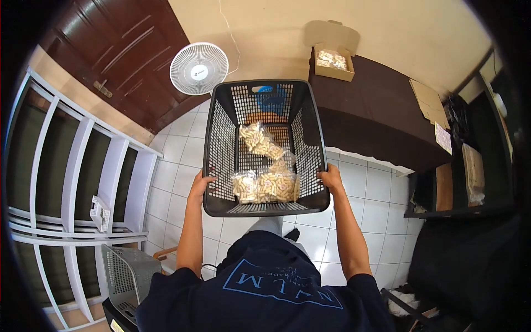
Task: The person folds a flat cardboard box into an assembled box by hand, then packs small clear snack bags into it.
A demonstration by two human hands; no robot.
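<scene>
A black plastic basket (264, 209) with mesh sides hangs in the air in front of my body, held by both hands. My left hand (200, 185) grips its left side near the front corner, and my right hand (331, 179) grips the right side. Inside lie several clear bags of small pale pieces (267, 187), most of them against the near wall, with others reaching toward the middle of the basket floor. Fingers of both hands pass partly through or behind the mesh.
A table with a dark brown cloth (365, 105) stands ahead right, bearing an open cardboard box (333, 71) of bags and flat cardboard (426, 99). A white fan (198, 69) stands by the brown door (110, 50). White shelving (77, 166) and a grey basket (124, 274) are at left.
</scene>
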